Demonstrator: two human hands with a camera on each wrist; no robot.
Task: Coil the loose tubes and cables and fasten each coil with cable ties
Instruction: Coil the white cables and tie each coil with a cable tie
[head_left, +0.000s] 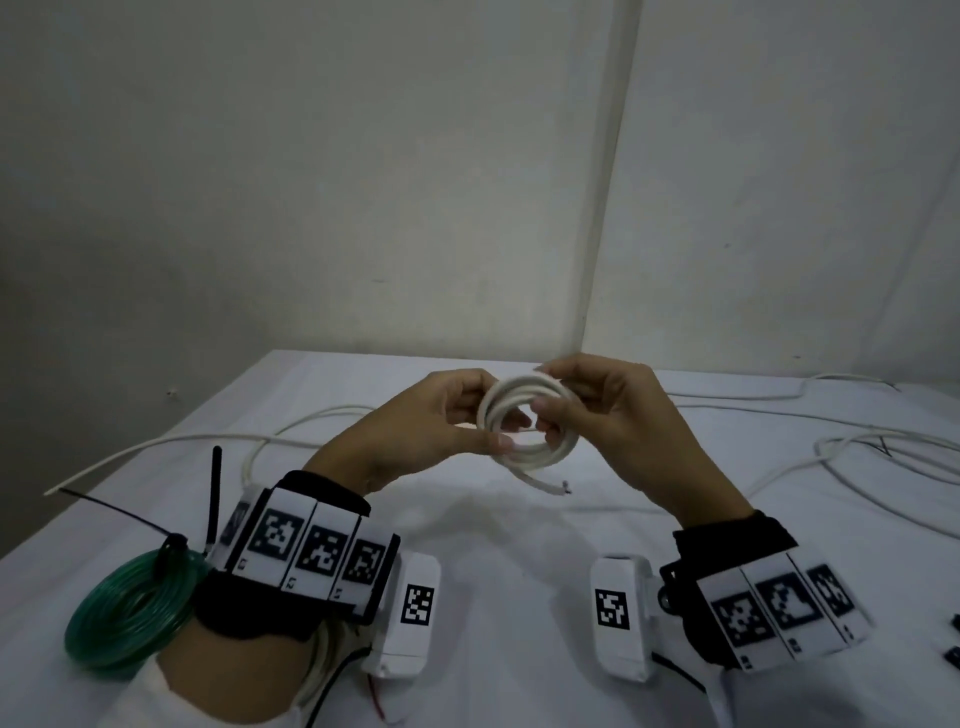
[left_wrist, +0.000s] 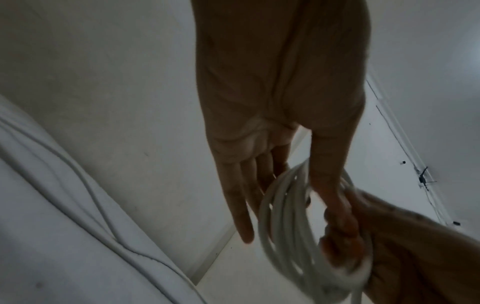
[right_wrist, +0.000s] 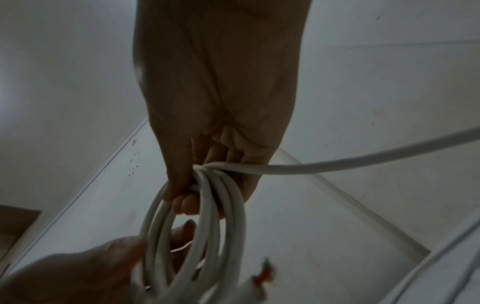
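Note:
A white cable coil (head_left: 530, 421) of several loops is held up above the table between both hands. My left hand (head_left: 483, 421) pinches its left side, thumb in front (left_wrist: 330, 185) and fingers behind. My right hand (head_left: 550, 410) grips the right side with its fingers (right_wrist: 189, 203) curled through the loops. The cable's cut end (head_left: 563, 487), with bare red wire (right_wrist: 262, 275), hangs below the coil. From my right hand, one strand (right_wrist: 363, 163) runs off to the right.
A coiled green tube (head_left: 130, 608), with black cable ties (head_left: 214, 493) sticking up from it, lies at the near left. Loose white cables lie at the far left (head_left: 270, 441) and right (head_left: 883, 457) on the white-covered table (head_left: 509, 571). Small black pieces (head_left: 953, 642) sit at the right edge.

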